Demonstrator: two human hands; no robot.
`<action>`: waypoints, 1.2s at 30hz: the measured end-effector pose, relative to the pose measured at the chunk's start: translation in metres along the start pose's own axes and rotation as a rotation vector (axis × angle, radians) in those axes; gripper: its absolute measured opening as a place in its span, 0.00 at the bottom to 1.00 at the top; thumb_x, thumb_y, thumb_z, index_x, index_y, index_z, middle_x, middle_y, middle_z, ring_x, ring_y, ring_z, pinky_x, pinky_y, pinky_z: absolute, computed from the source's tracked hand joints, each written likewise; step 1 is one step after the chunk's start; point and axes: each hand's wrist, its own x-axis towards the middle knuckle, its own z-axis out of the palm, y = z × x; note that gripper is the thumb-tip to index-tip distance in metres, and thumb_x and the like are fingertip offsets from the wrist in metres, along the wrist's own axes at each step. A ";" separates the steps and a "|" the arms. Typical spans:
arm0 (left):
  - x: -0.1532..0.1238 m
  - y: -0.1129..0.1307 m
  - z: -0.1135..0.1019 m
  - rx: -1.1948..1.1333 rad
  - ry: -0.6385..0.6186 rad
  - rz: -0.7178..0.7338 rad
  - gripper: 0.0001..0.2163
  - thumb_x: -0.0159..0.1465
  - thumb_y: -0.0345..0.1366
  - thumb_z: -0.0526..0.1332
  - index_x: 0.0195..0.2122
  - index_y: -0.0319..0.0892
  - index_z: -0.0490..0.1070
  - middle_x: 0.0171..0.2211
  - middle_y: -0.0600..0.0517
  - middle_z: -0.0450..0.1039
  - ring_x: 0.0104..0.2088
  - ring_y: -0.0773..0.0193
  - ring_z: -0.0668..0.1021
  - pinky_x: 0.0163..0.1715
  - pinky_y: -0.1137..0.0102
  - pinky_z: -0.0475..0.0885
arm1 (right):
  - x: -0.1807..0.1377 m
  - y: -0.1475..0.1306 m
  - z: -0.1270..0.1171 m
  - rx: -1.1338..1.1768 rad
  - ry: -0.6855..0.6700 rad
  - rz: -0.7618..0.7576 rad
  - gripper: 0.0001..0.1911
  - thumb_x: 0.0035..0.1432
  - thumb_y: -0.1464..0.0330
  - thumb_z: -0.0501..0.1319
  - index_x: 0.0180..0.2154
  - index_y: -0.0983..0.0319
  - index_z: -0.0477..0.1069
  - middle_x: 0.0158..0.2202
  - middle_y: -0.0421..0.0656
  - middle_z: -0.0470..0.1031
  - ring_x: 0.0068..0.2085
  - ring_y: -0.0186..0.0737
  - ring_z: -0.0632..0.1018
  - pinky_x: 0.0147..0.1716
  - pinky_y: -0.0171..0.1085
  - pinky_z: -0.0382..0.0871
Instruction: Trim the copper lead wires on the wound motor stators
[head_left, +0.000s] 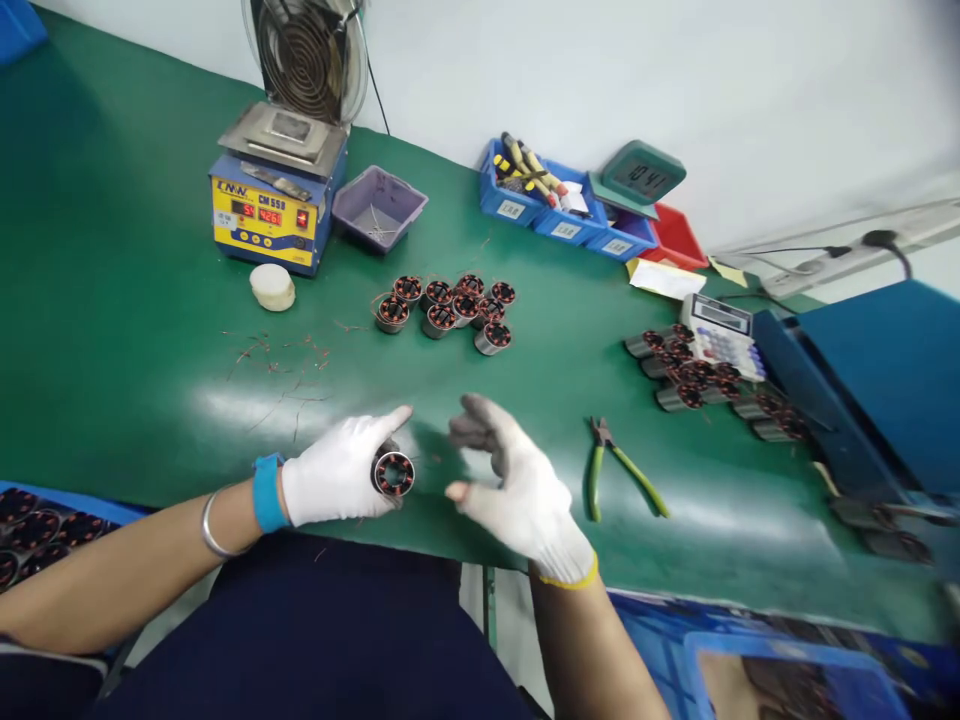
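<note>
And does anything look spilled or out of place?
Yes: thin copper-coloured wire scraps are strewn across the green tabletop, near the round white pad. They look odd lying loose rather than binned; nothing else clearly stands out.

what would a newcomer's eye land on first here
Probably the white-gloved left hand, gripping a copper-wound cylinder near the front of the green bench, with the right hand open beside it. Next, the yellow-fronted machine with glowing red digits, at the back left. Then the green-handled pliers, lying to the right of both hands.
</note>
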 end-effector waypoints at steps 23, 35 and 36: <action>0.009 0.025 -0.009 0.170 0.057 -0.010 0.05 0.58 0.30 0.58 0.25 0.42 0.66 0.26 0.53 0.70 0.29 0.63 0.72 0.30 0.68 0.65 | -0.001 -0.026 0.008 -1.002 0.047 -0.735 0.15 0.64 0.74 0.51 0.49 0.63 0.70 0.40 0.48 0.77 0.37 0.43 0.76 0.44 0.43 0.68; 0.012 0.029 -0.009 0.240 0.022 -0.066 0.02 0.54 0.30 0.58 0.27 0.42 0.69 0.29 0.52 0.71 0.29 0.61 0.73 0.31 0.68 0.65 | 0.030 -0.040 -0.013 -0.533 -0.437 0.016 0.10 0.55 0.68 0.55 0.36 0.60 0.74 0.32 0.41 0.78 0.32 0.38 0.76 0.29 0.33 0.63; 0.012 0.028 -0.008 0.215 0.040 -0.058 0.02 0.54 0.30 0.58 0.26 0.42 0.68 0.28 0.52 0.71 0.29 0.61 0.73 0.30 0.68 0.65 | 0.036 -0.033 -0.014 -0.320 -0.485 0.103 0.11 0.53 0.69 0.55 0.35 0.60 0.74 0.30 0.40 0.77 0.29 0.36 0.76 0.28 0.32 0.64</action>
